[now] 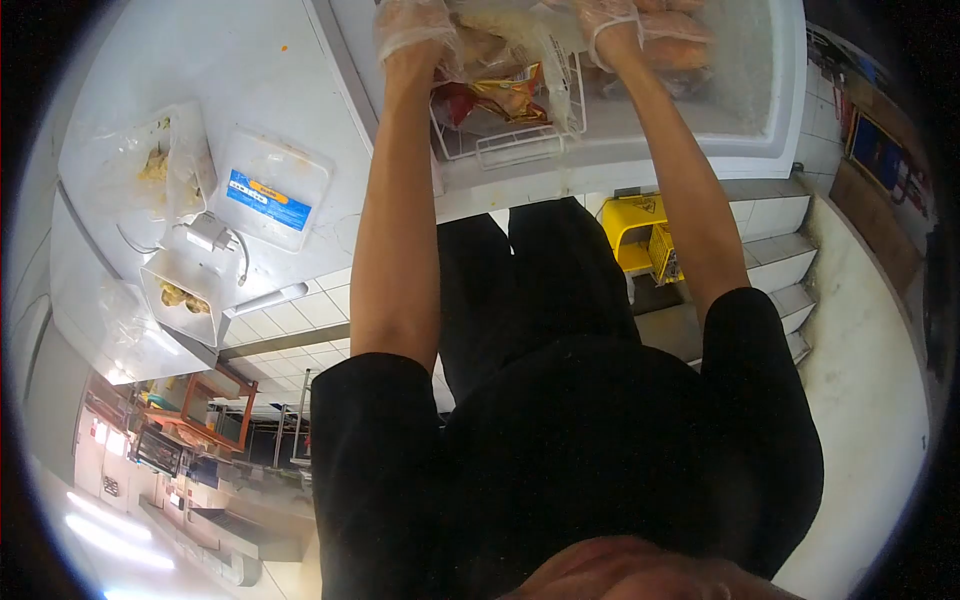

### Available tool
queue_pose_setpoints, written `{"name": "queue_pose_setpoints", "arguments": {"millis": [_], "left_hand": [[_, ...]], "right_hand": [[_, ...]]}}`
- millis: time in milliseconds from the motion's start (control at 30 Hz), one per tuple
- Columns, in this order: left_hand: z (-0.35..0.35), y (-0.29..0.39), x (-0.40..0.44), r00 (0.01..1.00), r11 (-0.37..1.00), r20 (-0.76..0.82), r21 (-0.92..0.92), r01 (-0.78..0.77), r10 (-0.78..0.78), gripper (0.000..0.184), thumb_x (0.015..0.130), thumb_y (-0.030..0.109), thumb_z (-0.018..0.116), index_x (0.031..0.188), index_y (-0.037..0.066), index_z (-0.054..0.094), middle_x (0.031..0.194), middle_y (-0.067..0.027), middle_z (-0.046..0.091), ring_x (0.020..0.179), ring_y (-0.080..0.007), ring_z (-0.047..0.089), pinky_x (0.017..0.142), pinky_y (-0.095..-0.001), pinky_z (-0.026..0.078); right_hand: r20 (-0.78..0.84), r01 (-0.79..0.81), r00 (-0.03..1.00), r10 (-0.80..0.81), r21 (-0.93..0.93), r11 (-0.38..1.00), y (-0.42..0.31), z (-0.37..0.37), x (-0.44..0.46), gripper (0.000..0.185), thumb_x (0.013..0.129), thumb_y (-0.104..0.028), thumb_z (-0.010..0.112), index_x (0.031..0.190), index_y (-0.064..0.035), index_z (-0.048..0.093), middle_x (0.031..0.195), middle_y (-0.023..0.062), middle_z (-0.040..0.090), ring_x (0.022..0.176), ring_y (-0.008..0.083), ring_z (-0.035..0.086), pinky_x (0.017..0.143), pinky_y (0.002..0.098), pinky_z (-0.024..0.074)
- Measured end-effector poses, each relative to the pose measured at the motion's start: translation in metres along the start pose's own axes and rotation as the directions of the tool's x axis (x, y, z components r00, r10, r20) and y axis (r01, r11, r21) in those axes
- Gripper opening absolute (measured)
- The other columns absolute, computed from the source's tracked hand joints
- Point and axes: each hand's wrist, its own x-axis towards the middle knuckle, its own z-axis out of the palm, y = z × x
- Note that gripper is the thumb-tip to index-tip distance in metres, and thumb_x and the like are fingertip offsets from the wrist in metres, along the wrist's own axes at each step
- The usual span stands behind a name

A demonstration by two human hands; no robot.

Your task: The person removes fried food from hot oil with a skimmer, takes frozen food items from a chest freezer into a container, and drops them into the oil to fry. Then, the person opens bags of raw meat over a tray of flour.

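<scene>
Both of my hands wear clear plastic gloves and reach into an open white chest freezer (780, 90). My left hand (415, 28) is at the left side of a white wire basket (520, 150), its fingers cut off by the top edge of the view. On the basket's right side is my right hand (607, 22), its fingers also out of sight. Inside the basket lie a red and gold packet (505, 98) and clear bags of pale food (495, 30). To the right of my right hand, orange-pink packs (675, 45) in clear wrap sit in the freezer.
On the white surface at left are a clear bag-lined container of food (158, 170), a translucent plastic tub or lid (270, 195) with a blue label, a white plug adapter (210, 233) and a white container (185, 300) holding food pieces. A yellow crate (630, 225) stands below; tiled steps (780, 265) rise right.
</scene>
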Motion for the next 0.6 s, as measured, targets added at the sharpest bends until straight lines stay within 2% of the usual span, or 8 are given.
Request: {"name": "queue_pose_setpoints", "arguments": {"millis": [133, 200, 300, 333, 400, 467, 500, 600], "left_hand": [[-0.031, 0.021, -0.008, 0.994, 0.985, 0.039, -0.138, 0.105, -0.101, 0.044, 0.106, 0.034, 0.05, 0.14, 0.006, 0.056, 0.126, -0.0306, 0.064, 0.114, -0.0478, 0.062, 0.092, -0.0534, 0.052], [-0.053, 0.045, -0.022, 0.992, 0.945, 0.06, -0.302, 0.123, -0.11, 0.046, 0.105, 0.029, 0.052, 0.145, 0.007, 0.054, 0.133, -0.0315, 0.061, 0.12, -0.0468, 0.06, 0.098, -0.0522, 0.05], [-0.036, 0.026, -0.028, 0.898, 0.867, -0.111, -0.235, -0.439, 0.425, 0.052, 0.102, 0.026, 0.056, 0.15, 0.009, 0.05, 0.14, -0.0317, 0.057, 0.128, -0.043, 0.057, 0.107, -0.0485, 0.047], [-0.04, 0.033, -0.033, 0.899, 0.884, -0.077, -0.165, -0.438, 0.431, 0.053, 0.101, 0.026, 0.058, 0.15, 0.008, 0.05, 0.14, -0.0314, 0.057, 0.129, -0.0418, 0.057, 0.108, -0.0476, 0.047], [-0.056, 0.051, -0.06, 0.904, 0.904, 0.001, -0.021, -0.428, 0.428, 0.057, 0.098, 0.026, 0.061, 0.151, 0.007, 0.05, 0.14, -0.0308, 0.058, 0.132, -0.0395, 0.056, 0.11, -0.0458, 0.046], [-0.05, 0.046, -0.071, 0.862, 0.847, -0.023, 0.203, -0.491, 0.506, 0.041, 0.092, 0.021, 0.063, 0.131, 0.01, 0.063, 0.117, -0.0187, 0.069, 0.113, -0.0332, 0.065, 0.104, -0.0473, 0.047], [-0.045, 0.042, -0.082, 0.841, 0.803, -0.019, 0.31, -0.51, 0.541, 0.034, 0.089, 0.019, 0.064, 0.122, 0.011, 0.07, 0.106, -0.0127, 0.074, 0.103, -0.0301, 0.069, 0.101, -0.048, 0.048], [0.001, 0.035, -0.114, 0.78, 0.765, 0.484, 0.295, -0.573, 0.397, 0.052, 0.09, 0.019, 0.065, 0.14, 0.008, 0.059, 0.116, -0.0153, 0.073, 0.121, -0.0305, 0.064, 0.105, -0.0452, 0.048]], "right_hand": [[0.224, 0.027, 0.974, -0.014, -0.053, 0.998, -0.061, -0.014, 0.0, 0.029, 0.098, -0.023, 0.067, 0.112, 0.0012, 0.068, 0.108, 0.02, 0.067, 0.108, 0.0325, 0.066, 0.095, 0.0418, 0.0503], [0.231, 0.106, 0.972, -0.038, -0.29, 0.951, -0.082, -0.019, 0.01, 0.029, 0.095, -0.021, 0.068, 0.116, -0.0016, 0.066, 0.112, 0.0222, 0.064, 0.11, 0.0378, 0.063, 0.094, 0.0467, 0.05], [0.047, 0.257, 0.965, -0.259, -0.385, 0.886, -0.109, -0.017, -0.005, 0.037, 0.093, -0.019, 0.067, 0.128, -0.008, 0.061, 0.123, 0.0237, 0.059, 0.113, 0.0442, 0.059, 0.094, 0.0526, 0.049], [-0.055, 0.317, 0.93, -0.364, -0.388, 0.866, -0.12, -0.016, -0.011, 0.042, 0.092, -0.019, 0.066, 0.133, -0.0105, 0.059, 0.127, 0.0239, 0.057, 0.114, 0.0461, 0.058, 0.094, 0.0543, 0.0486], [0.032, 0.199, 0.976, -0.213, -0.516, 0.833, -0.146, -0.015, -0.042, 0.052, 0.093, -0.019, 0.064, 0.143, -0.0119, 0.051, 0.143, 0.0245, 0.047, 0.12, 0.0479, 0.054, 0.095, 0.0567, 0.0471], [0.304, 0.063, 0.944, 0.126, -0.541, 0.839, -0.136, 0.001, -0.06, 0.05, 0.089, -0.028, 0.071, 0.135, -0.0106, 0.061, 0.132, 0.022, 0.061, 0.117, 0.0399, 0.063, 0.097, 0.0514, 0.0502], [0.424, -0.006, 0.855, 0.299, -0.568, 0.823, -0.126, 0.007, -0.079, 0.05, 0.087, -0.033, 0.074, 0.131, -0.0099, 0.066, 0.127, 0.0208, 0.068, 0.115, 0.036, 0.067, 0.098, 0.0487, 0.0518], [0.375, 0.387, 0.911, -0.171, -0.64, 0.663, -0.016, 0.05, -0.111, 0.043, 0.091, -0.026, 0.068, 0.13, -0.0097, 0.065, 0.126, 0.0208, 0.067, 0.114, 0.0368, 0.067, 0.096, 0.0497, 0.0528]]}}
